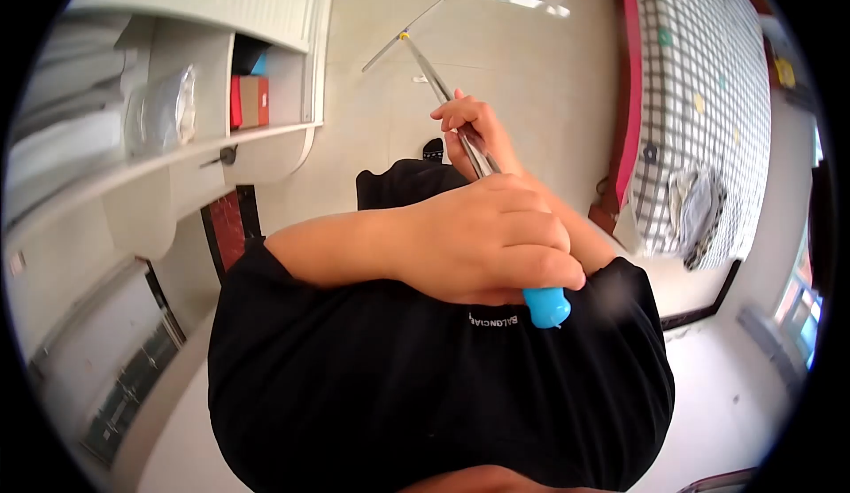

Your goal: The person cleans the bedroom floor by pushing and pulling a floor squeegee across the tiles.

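Observation:
A long metal pole slants from the chest down to the floor. Its far end carries a thin crossbar with a yellow joint, and its near end has a blue grip. My left hand is closed around the upper pole, just above the blue tip, back of the hand facing up. Farther down, my right hand has its fingers curled around the pole's middle. The crossbar lies against the pale tiled floor.
On the left, a white cabinet has open shelves with a red box and a clear plastic package. To the right, a bed with a checked cover has folded grey cloth on it. A foot in a dark sock shows below.

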